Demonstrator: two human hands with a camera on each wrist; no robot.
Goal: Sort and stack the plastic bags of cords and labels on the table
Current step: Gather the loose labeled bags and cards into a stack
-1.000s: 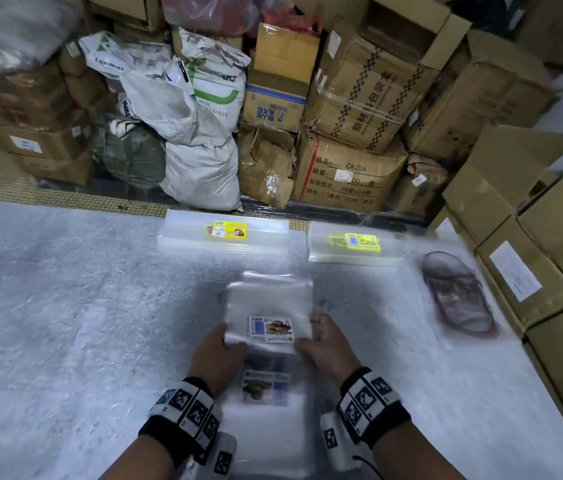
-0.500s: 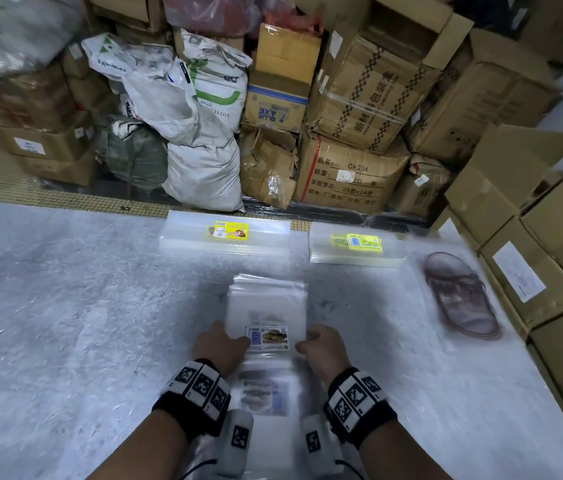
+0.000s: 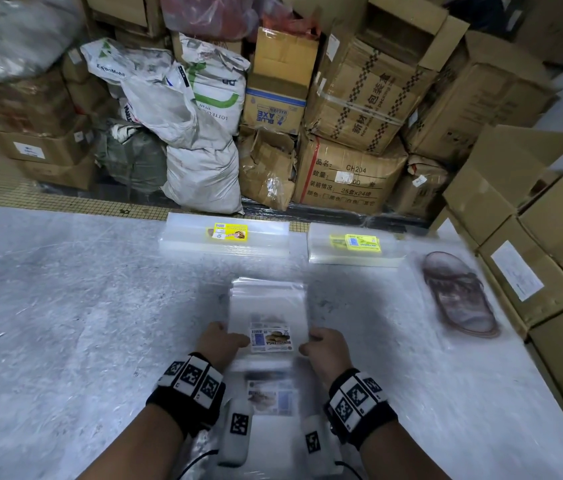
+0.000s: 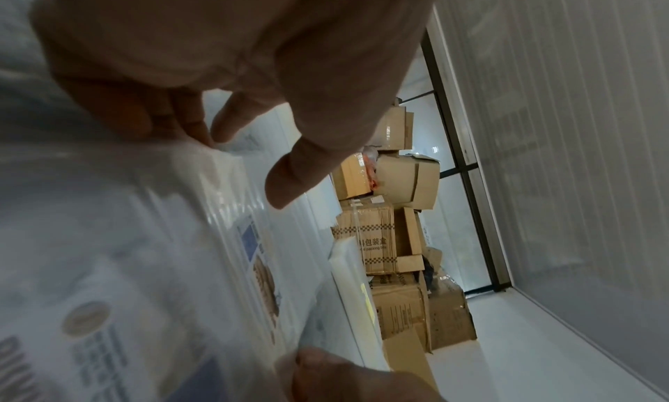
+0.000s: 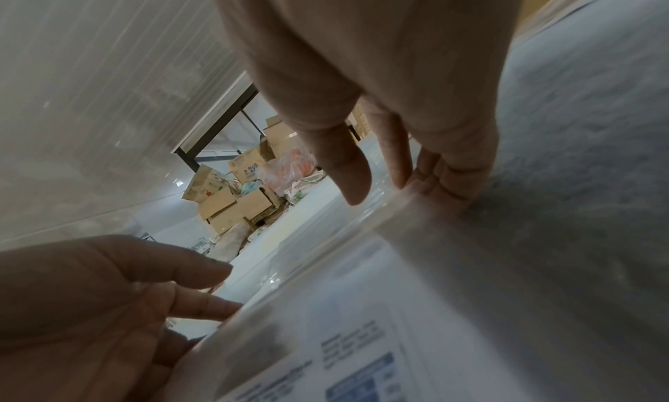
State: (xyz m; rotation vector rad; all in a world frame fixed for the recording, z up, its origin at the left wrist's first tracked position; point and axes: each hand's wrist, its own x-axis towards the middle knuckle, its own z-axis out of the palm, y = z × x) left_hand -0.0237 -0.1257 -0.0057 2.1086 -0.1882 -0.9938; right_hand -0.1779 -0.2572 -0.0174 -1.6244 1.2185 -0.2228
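A stack of clear plastic bags [image 3: 268,303] with a white printed label [image 3: 270,338] lies flat in front of me on the grey table [image 3: 65,323]. My left hand [image 3: 223,341] pinches its left edge with the thumb on top, and my right hand [image 3: 323,344] pinches its right edge the same way. The left wrist view has my left hand [image 4: 242,156] curled at the edge of the stack [image 4: 144,236]. In the right wrist view my right hand [image 5: 391,190] grips the stack [image 5: 398,308]. A second labelled stack [image 3: 271,398] lies partly under it, nearer to me.
Two flat bag stacks with yellow labels [image 3: 226,233] [image 3: 354,243] sit along the far table edge. A clear bag of brown cords [image 3: 460,296] lies to the right. Cardboard boxes [image 3: 532,271] line the right side; sacks and boxes [image 3: 204,161] pile up behind the table.
The stack was raised and tilted a second ago; it now lies flat on the table. Both hands came down and slightly toward me with it.
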